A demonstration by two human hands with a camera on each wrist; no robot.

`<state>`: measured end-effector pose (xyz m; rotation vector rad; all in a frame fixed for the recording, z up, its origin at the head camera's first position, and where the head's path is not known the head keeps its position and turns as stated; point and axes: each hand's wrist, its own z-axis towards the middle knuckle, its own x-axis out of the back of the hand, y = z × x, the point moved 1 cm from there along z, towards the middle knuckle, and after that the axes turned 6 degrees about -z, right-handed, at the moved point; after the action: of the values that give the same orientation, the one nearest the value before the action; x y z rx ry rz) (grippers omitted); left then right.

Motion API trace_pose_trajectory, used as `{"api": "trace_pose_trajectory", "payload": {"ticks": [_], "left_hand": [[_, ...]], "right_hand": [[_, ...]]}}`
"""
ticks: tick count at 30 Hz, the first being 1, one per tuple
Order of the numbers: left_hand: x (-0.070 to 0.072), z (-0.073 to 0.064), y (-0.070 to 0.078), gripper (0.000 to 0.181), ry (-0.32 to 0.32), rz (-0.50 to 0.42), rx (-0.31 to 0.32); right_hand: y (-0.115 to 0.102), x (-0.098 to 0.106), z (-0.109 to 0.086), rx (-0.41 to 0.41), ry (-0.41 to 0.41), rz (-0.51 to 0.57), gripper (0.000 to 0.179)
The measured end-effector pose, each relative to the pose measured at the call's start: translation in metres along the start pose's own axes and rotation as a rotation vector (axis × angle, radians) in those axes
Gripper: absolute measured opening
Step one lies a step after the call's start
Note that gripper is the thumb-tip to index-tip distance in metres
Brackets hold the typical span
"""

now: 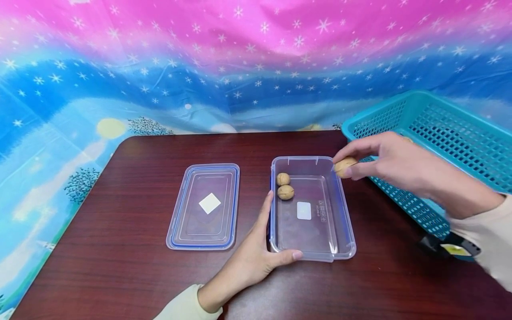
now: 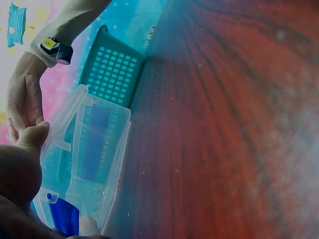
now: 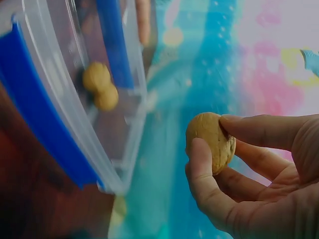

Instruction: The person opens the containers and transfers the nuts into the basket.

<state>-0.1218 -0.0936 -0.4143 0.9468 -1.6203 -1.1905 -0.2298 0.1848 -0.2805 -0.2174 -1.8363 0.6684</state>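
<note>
In the head view my right hand (image 1: 394, 162) pinches a walnut (image 1: 346, 167) between thumb and fingers, over the back right corner of a clear plastic container (image 1: 346, 209). The right wrist view shows this walnut (image 3: 209, 137) held at the fingertips, above the container's rim. Two more walnuts (image 1: 286, 192) lie side by side inside, against the left wall. My left hand (image 1: 256, 249) grips the container's front left corner, thumb over the front rim and fingers along the left side. In the left wrist view its thumb (image 2: 35, 137) lies at the rim.
A clear lid (image 1: 204, 231) with a blue seal and white label lies flat, left of the container. At the right stands a teal perforated basket (image 1: 452, 120), partly behind my right forearm. A snowflake-patterned cloth (image 1: 256, 66) hangs behind the dark red wooden table (image 1: 132, 213).
</note>
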Motion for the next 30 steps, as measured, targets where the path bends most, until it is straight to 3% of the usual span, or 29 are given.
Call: {"api": "trace_pose_trajectory", "payload": {"ticks": [5,13,23,30], "left_hand": [[0.000,0.000,-0.001,0.127,0.000,0.004,-0.003],[0.001,0.000,0.000,0.128,0.003,0.014,0.012],[0.001,-0.001,0.001,0.127,-0.003,-0.002,0.017],[0.002,-0.001,0.002,0.127,0.000,0.006,0.013]], "right_hand": [[0.033,0.025,0.000,-0.059,0.008,0.055,0.045],[0.099,0.054,0.013,-0.089,0.009,0.161,0.025],[0.166,0.064,0.024,-0.219,-0.045,0.208,0.021],[0.188,0.060,0.029,-0.276,-0.045,0.173,0.043]]}}
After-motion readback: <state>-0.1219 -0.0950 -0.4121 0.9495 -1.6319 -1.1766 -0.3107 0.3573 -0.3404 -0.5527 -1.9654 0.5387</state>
